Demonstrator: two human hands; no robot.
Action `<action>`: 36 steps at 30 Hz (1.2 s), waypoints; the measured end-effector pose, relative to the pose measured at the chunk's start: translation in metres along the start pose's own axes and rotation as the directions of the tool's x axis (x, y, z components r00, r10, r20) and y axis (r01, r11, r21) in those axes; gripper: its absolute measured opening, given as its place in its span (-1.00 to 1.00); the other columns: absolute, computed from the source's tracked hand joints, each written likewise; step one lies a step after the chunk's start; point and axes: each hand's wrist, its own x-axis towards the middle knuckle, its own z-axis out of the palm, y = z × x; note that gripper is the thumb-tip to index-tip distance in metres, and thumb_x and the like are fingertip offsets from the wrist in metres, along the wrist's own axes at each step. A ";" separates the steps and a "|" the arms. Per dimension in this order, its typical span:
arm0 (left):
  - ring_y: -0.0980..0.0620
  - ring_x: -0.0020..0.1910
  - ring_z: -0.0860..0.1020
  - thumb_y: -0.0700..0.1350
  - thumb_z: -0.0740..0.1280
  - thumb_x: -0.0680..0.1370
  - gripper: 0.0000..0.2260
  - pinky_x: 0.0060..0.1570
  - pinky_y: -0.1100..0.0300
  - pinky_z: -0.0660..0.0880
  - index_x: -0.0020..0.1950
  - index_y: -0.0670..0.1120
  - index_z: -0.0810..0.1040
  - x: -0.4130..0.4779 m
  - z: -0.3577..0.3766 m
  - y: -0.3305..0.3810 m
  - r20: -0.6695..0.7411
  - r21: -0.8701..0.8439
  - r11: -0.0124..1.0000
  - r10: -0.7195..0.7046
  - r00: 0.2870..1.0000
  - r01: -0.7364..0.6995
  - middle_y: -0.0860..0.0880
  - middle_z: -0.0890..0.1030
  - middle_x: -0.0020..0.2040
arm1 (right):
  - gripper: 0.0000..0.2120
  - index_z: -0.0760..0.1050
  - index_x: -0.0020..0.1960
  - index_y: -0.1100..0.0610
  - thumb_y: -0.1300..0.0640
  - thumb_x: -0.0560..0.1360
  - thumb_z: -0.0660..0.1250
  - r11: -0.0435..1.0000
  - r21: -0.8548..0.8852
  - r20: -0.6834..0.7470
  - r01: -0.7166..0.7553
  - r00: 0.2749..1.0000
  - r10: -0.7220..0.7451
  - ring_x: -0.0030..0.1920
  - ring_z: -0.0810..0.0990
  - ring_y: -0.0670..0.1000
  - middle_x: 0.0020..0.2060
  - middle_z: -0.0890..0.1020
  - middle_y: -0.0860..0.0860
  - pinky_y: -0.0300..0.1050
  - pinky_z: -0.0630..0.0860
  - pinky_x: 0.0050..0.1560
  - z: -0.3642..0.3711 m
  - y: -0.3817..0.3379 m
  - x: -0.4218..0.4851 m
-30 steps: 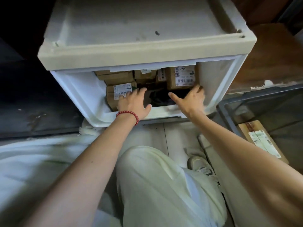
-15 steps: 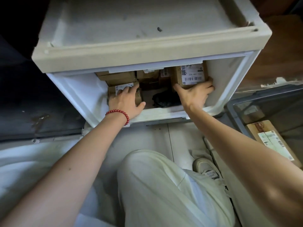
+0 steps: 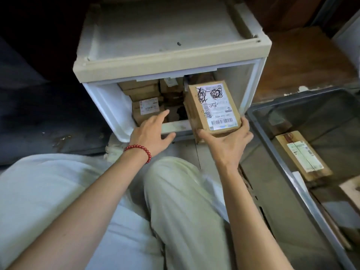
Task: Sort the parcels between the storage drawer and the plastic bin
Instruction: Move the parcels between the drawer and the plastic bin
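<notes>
My right hand (image 3: 227, 142) grips a brown cardboard parcel (image 3: 212, 108) with a white label scribbled over in black, held at the front right of the pulled-out white storage drawer (image 3: 109, 108). Several more brown parcels (image 3: 144, 106) are stacked inside the drawer at the back and left. My left hand (image 3: 151, 131), with a red bead bracelet at the wrist, hovers open over the drawer's front edge with fingers pointing in. The grey plastic bin (image 3: 272, 152) sits to the right and holds a flat labelled parcel (image 3: 303, 154).
The beige cabinet top (image 3: 165, 36) overhangs the drawer. My bent knee in pale trousers (image 3: 185, 201) fills the floor space in front. A wooden floor (image 3: 303, 61) lies behind the bin. Another pale parcel corner (image 3: 352, 190) shows at the bin's right edge.
My right hand has pulled the labelled parcel out of the drawer's back right toward me. My left hand has lifted off the left parcel and drawn back to the front edge.
</notes>
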 end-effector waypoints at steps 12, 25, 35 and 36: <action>-0.01 0.42 0.33 0.17 0.45 0.39 -0.14 0.35 0.06 0.32 0.55 0.09 0.03 -0.022 0.019 0.044 -0.052 -0.626 0.778 -0.113 0.992 0.056 -0.01 0.26 0.50 | 0.01 0.19 0.38 -0.07 -0.02 0.02 0.60 0.980 0.111 0.260 0.166 0.947 -0.189 0.18 0.37 -0.34 0.23 0.30 -0.09 -0.56 0.32 0.08 -0.046 0.011 0.005; 0.24 0.07 0.51 0.12 0.46 0.40 -0.50 -0.06 0.33 0.57 0.25 0.06 0.37 -0.009 0.000 0.061 0.019 -0.778 0.621 -0.133 0.991 0.098 0.20 0.53 0.03 | 0.18 -0.10 0.58 -0.02 0.15 0.23 0.63 0.961 0.278 0.367 -0.005 0.925 -0.101 0.30 0.39 -0.14 0.42 0.28 -0.15 -0.37 0.42 0.11 -0.063 0.015 0.003; 0.19 -0.07 0.54 0.18 0.51 0.33 -0.47 -0.27 0.31 0.41 0.08 -0.03 0.34 -0.011 0.002 0.067 0.024 -0.669 0.721 -0.220 0.975 0.179 0.08 0.56 -0.01 | -0.33 0.23 0.38 0.09 0.07 0.41 0.51 0.882 0.394 0.332 -0.259 0.935 0.126 0.14 0.59 -0.09 0.11 0.52 -0.10 -0.11 0.60 0.04 -0.049 0.015 -0.001; 0.23 -0.10 0.53 0.21 0.51 0.32 -0.45 -0.29 0.31 0.40 0.08 -0.03 0.34 -0.012 0.002 0.068 0.025 -0.667 0.721 -0.230 0.973 0.188 0.09 0.55 -0.03 | -0.36 0.23 0.38 0.07 0.03 0.42 0.49 0.878 0.397 0.326 -0.266 0.935 0.135 0.16 0.58 -0.08 0.15 0.52 -0.08 -0.09 0.58 0.09 -0.049 0.015 -0.001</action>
